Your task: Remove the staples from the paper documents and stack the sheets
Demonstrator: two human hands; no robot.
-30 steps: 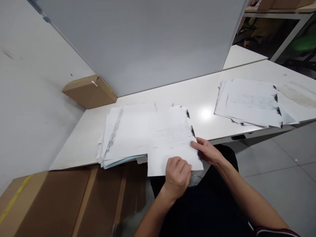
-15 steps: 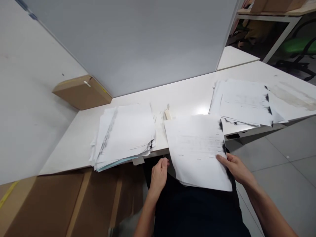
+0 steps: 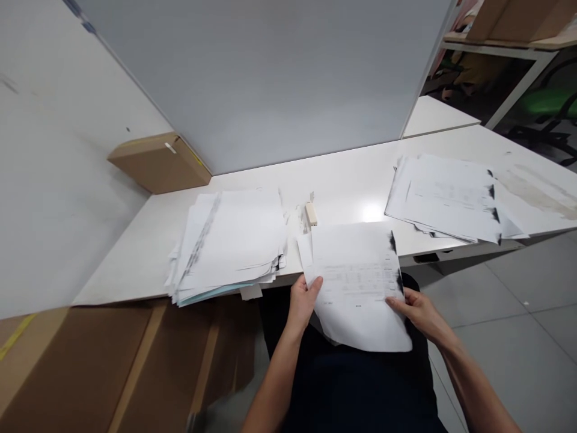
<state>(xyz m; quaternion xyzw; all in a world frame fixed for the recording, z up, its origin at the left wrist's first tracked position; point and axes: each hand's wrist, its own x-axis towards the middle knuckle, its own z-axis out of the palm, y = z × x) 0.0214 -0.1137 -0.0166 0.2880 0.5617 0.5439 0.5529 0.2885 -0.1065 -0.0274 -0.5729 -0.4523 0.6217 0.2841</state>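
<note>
Between my two hands, over my lap and the desk's front edge, are printed paper sheets with faint text and black smudges down the right side. My left hand pinches their left edge, thumb on top. On the right edge, my right hand grips them, thumb over the face and fingers underneath. Another sheet shows behind the top one at the upper left. To the left lies a thick, uneven paper stack with a light blue sheet near its bottom. A smaller paper pile with black-stained edges rests on the right.
A small cream block sits on the white desk beyond the sheets. At the back left, a cardboard box leans by the wall. A grey panel rises behind the desk. Large cardboard boxes stand below at the left.
My left hand has come up to the sheets and now grips their left edge. The sheets have shifted slightly left, and a second sheet's edge now shows. My right hand still holds on.
</note>
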